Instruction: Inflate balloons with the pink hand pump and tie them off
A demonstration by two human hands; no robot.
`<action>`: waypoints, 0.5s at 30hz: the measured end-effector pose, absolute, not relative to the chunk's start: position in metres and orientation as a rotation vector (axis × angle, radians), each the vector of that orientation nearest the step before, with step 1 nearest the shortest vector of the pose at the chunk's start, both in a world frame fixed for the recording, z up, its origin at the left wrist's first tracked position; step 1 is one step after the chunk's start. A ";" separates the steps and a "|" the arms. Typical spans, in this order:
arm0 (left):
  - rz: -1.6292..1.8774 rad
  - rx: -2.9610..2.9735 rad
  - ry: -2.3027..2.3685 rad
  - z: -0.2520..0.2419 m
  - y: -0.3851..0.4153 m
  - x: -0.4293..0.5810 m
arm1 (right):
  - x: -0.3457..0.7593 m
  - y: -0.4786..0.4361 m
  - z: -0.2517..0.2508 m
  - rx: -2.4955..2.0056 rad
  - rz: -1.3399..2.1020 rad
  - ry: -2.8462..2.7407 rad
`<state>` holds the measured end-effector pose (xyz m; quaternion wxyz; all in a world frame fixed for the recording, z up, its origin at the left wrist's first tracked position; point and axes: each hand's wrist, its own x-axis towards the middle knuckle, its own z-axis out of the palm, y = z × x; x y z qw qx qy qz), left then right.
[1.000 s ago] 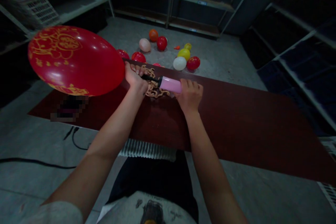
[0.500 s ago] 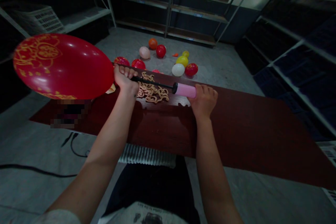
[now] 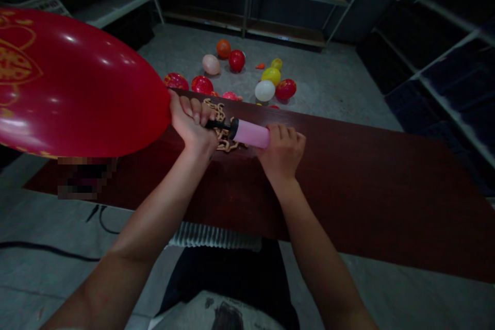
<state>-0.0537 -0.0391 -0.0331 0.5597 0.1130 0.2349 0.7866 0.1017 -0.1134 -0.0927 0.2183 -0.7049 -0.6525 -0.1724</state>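
A big red balloon point(image 3: 88, 87) with gold print fills the left side, cut off by the picture's edge. Its neck end is in my left hand point(image 3: 193, 118), whose fingers are wrapped round it and the black end of a hand balloon pump. The pump's pink barrel point(image 3: 251, 133) sits in my right hand point(image 3: 284, 152), closed round its far end. Only a short piece of black rod shows between left hand and barrel. Beneath the pump, a heap of tan uninflated long balloons point(image 3: 226, 143) lies on the table, partly hidden.
The dark red table point(image 3: 367, 191) spans the view. On the floor beyond are several balloons, including a white one point(image 3: 265, 91) and an orange one point(image 3: 223, 49). Metal shelves point(image 3: 294, 33) stand behind. A black cable point(image 3: 50, 251) lies on the floor at left.
My right hand has moved left, bringing the barrel closer to my left hand, so less rod shows. The red balloon looks bigger and reaches past the left edge. The view has tilted down.
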 end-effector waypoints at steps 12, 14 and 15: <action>1.814 0.295 0.613 -0.056 -0.023 -0.057 | 0.101 -0.106 -0.098 -1.918 -0.453 -1.898; 1.813 0.315 0.637 -0.056 -0.020 -0.063 | 0.101 -0.106 -0.097 -1.915 -0.461 -1.898; 1.819 0.322 0.651 -0.056 -0.018 -0.066 | 0.102 -0.105 -0.097 -1.914 -0.468 -1.897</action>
